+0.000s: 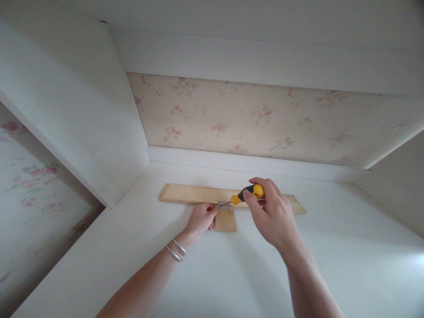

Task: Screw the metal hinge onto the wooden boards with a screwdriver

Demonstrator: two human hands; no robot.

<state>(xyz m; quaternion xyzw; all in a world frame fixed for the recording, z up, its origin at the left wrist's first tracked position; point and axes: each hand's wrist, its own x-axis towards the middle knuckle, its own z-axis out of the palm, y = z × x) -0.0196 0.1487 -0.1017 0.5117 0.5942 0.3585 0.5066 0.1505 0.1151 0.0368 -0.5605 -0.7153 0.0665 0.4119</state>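
A long pale wooden strip (188, 193) lies on a white shelf surface (251, 269), with a short wooden piece (226, 220) butted against its near edge. A small metal bracket (223, 205) sits where the two meet. My right hand (271, 211) is closed around a yellow and black screwdriver (247, 193), whose tip points left at the bracket. My left hand (200, 218), with two thin bangles on the wrist, is curled with fingertips pinched at the bracket and the short piece.
A white side panel (76, 115) rises at the left and a white ledge (251, 162) runs along the back under floral wallpaper (251, 119). Another white panel (397, 176) closes the right side. More floral wallpaper (36, 190) shows at the far left.
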